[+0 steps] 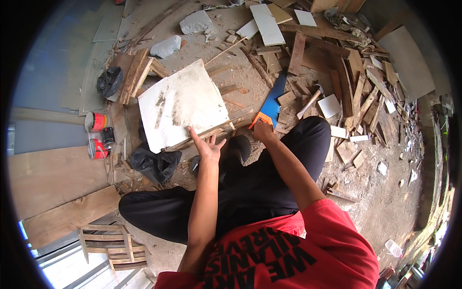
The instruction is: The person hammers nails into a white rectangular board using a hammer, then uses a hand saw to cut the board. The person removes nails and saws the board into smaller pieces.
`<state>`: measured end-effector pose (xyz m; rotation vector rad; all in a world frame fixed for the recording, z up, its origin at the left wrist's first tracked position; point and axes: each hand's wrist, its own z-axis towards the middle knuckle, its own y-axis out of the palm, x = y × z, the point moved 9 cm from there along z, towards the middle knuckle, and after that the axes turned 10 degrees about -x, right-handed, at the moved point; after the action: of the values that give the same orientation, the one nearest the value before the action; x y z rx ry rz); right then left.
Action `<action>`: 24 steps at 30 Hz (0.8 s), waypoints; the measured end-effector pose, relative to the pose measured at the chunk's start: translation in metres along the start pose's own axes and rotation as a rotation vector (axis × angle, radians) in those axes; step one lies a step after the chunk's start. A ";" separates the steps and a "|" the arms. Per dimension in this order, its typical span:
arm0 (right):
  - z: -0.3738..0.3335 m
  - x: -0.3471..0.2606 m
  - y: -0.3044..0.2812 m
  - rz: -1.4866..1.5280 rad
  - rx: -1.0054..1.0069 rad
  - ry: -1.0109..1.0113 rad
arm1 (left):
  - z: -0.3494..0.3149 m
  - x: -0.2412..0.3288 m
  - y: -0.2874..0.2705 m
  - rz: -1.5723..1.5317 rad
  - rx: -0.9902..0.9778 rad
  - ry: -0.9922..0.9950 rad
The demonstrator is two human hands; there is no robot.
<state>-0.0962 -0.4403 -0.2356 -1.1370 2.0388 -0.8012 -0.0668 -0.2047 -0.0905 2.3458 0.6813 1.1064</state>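
At one o'clock, the right hand (pixel 263 131) covers part of the orange saw handle (pixel 262 116), its fingers mostly out of sight; the teeth of the blue blade (pixel 273 102) are too small to tell. The white-faced board (pixel 185 106), toward eleven, hides what lies beneath. Whether the black bag (pixel 161 166) near eight holds anything is unclear. At five, the lower edge crops the red shirt (pixel 332 250).

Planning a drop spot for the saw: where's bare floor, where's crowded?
Widest bare floor: right of the right sleeve, between the wood strip and the clear plastic piece. Smaller: between the long plank and the two grey stones. Crowded: around the saw and hammer, among wood offcuts; also by the lower black bag.
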 end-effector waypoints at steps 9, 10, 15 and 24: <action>0.015 0.005 0.026 -0.188 -0.092 -0.013 | 0.013 -0.002 -0.024 0.047 0.048 -0.019; 0.002 -0.007 0.007 -0.165 0.031 -0.087 | 0.008 0.004 -0.028 0.039 0.104 -0.014; -0.005 0.004 -0.006 0.058 -0.129 -0.108 | 0.001 0.022 -0.032 0.060 0.078 -0.023; -0.014 -0.001 -0.032 0.093 -0.005 -0.094 | -0.010 0.080 -0.079 0.244 0.057 -0.087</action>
<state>-0.0916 -0.4500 -0.2026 -1.0540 2.0007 -0.6846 -0.0491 -0.0931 -0.0856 2.5614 0.4083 1.0886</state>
